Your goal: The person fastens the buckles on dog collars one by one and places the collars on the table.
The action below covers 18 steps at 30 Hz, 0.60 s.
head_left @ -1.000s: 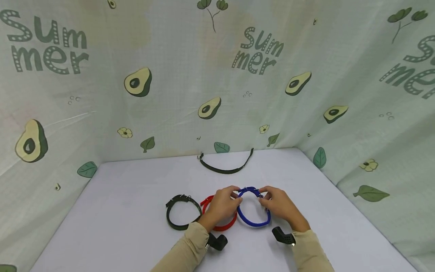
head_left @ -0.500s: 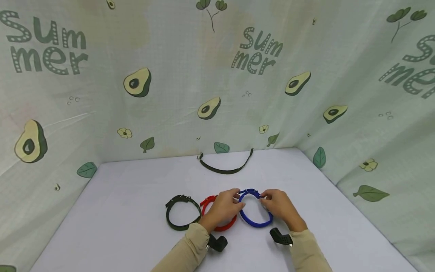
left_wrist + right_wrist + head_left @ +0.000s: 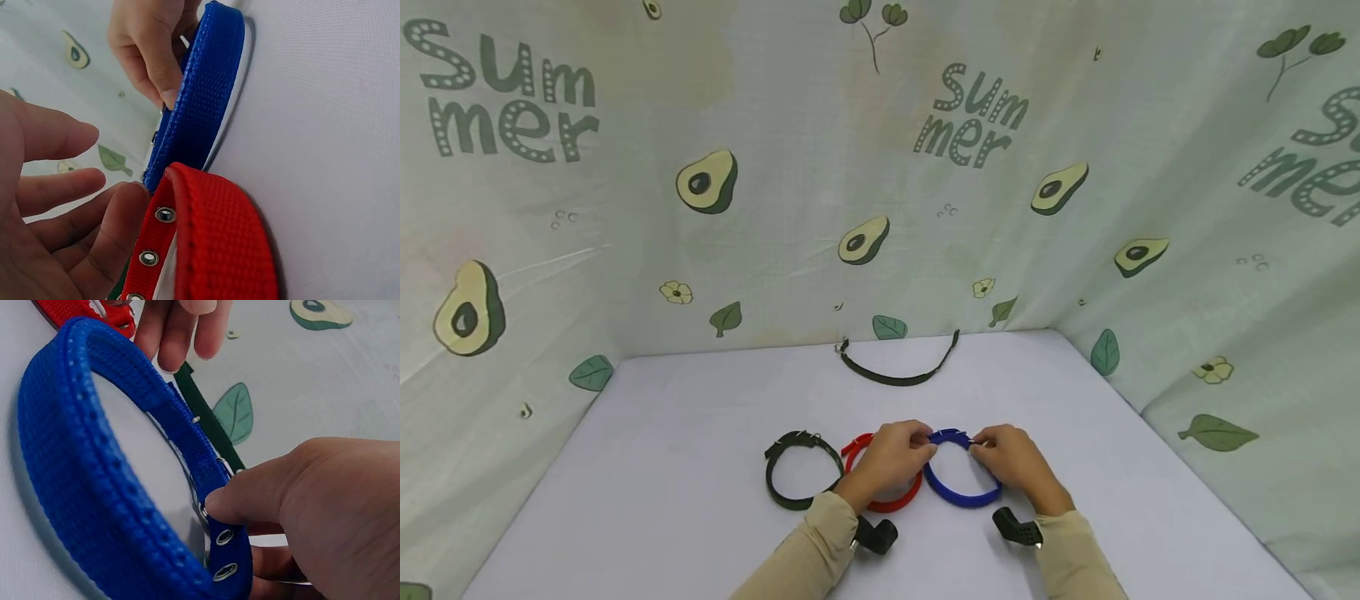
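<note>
A blue collar point(image 3: 962, 498) with metal eyelets and a buckle forms a closed loop, standing on its edge on the white table. My right hand point(image 3: 1018, 462) pinches its eyelet strap between thumb and fingers, clearest in the right wrist view. My left hand point(image 3: 891, 454) hovers at the other end of the buckle part, fingers loosely bent. In the left wrist view a left fingertip is close to the blue strap; whether it touches, I cannot tell. Under the left wrist stands a red collar point(image 3: 893, 504), partly hidden, close beside the blue one.
Left of the red collar stands a looped dark green collar point(image 3: 790, 502). A second dark green collar point(image 3: 898, 380) lies unfastened in a curve near the back of the table point(image 3: 662, 467). A printed cloth point(image 3: 790, 167) hangs behind and along the sides.
The buckle side of the blue collar has come down and slightly nearer to me. Both hands lowered a little with it. The other collars stay in place.
</note>
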Each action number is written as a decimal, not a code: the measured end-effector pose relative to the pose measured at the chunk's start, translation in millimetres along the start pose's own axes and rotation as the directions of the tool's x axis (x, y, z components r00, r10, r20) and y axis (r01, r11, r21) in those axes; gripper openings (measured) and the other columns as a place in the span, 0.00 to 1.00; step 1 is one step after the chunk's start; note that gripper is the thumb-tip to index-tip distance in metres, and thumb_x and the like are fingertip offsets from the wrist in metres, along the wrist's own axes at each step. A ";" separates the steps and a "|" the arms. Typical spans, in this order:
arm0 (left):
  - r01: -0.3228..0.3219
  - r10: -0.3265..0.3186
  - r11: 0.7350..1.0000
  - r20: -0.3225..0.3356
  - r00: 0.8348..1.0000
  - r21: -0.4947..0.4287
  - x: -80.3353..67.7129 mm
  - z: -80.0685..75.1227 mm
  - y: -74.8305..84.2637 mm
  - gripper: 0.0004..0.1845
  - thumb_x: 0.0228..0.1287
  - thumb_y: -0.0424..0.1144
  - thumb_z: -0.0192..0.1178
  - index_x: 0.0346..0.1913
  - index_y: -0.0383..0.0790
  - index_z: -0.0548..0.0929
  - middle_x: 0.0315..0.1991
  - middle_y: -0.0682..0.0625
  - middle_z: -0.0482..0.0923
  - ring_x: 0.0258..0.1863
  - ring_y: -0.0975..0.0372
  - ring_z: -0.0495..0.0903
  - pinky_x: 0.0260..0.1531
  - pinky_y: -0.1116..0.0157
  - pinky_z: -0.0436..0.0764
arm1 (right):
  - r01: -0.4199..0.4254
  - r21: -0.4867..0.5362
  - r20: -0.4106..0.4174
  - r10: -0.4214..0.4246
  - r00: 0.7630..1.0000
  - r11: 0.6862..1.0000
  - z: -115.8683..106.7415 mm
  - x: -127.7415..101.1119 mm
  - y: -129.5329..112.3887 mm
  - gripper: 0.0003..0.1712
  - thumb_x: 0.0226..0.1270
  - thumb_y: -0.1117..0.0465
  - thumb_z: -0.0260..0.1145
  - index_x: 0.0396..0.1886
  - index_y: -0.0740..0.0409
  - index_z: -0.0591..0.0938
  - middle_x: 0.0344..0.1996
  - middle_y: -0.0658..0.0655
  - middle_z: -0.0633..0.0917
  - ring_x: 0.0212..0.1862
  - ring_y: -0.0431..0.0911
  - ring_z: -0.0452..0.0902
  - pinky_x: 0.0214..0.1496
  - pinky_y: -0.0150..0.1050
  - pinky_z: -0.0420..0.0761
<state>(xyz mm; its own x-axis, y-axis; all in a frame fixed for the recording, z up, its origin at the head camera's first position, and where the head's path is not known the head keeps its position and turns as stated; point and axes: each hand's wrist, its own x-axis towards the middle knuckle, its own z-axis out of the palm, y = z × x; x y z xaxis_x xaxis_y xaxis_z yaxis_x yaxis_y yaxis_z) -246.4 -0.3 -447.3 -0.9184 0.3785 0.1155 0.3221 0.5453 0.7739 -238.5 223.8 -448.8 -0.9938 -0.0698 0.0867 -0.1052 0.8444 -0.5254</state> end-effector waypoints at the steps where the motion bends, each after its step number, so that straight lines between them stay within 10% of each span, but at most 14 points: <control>1: 0.003 -0.003 1.000 -0.001 1.000 -0.011 0.5 -0.1 -0.1 0.15 0.68 0.41 0.66 0.54 0.39 0.85 0.40 0.57 0.83 0.40 0.67 0.81 0.42 0.67 0.82 | 0.000 0.002 0.001 0.000 1.000 1.000 0.0 -0.2 0.6 0.08 0.62 0.60 0.70 0.38 0.58 0.89 0.29 0.50 0.84 0.31 0.43 0.75 0.35 0.42 0.77; 18: 0.010 -0.006 0.998 -0.073 0.997 0.065 17.3 -36.0 -3.3 0.11 0.70 0.44 0.62 0.49 0.43 0.87 0.39 0.56 0.84 0.41 0.62 0.81 0.42 0.60 0.80 | -0.073 0.093 0.028 0.070 0.997 0.993 -9.8 19.7 3.0 0.15 0.68 0.50 0.68 0.43 0.56 0.88 0.32 0.51 0.84 0.33 0.43 0.77 0.34 0.41 0.77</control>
<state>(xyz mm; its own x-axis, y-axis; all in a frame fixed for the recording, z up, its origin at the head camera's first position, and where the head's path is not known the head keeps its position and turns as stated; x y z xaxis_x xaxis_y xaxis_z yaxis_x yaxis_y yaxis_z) -271.6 -22.5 -425.4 -0.9345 0.3199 0.1563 0.3269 0.5970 0.7326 -258.0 230.1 -440.3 -0.9994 -0.0250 0.0259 -0.0356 0.7942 -0.6067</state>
